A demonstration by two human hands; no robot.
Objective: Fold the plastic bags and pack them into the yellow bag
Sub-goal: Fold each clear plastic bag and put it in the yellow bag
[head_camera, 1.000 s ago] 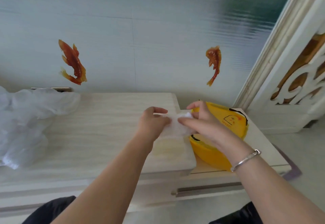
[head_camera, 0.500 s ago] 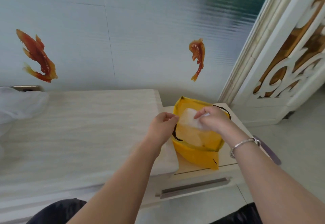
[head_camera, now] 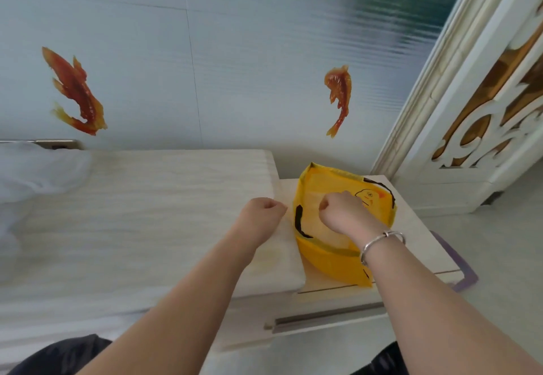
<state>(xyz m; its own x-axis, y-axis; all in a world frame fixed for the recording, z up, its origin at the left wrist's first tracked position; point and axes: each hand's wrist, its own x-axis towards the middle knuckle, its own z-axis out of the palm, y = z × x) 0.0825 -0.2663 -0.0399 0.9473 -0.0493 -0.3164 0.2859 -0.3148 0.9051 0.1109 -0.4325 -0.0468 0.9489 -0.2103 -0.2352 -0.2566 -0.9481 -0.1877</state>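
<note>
Now the right hand (head_camera: 342, 213) is down inside the open mouth of the yellow bag (head_camera: 332, 260), fingers curled into a fist with the knuckles up. Whether it has anything in its grasp I cannot tell, since the fingers point down into the bag and hide what lies under them. A bracelet (head_camera: 382, 242) sits on that wrist. The yellow bag stands on the low cabinet (head_camera: 423, 245), just right of the raised top (head_camera: 147, 213), its black handles (head_camera: 298, 221) drooping at the rim.

The left hand (head_camera: 263, 214) hovers over the right edge of the raised top, just beside the bag's left rim, fingers loosely curled and holding nothing. Whether it touches the bag is unclear.

Far left on the raised top lies a heap of white plastic bags (head_camera: 32, 174), well apart from both hands. Two red fish stickers (head_camera: 75, 92) mark the wall behind.
</note>
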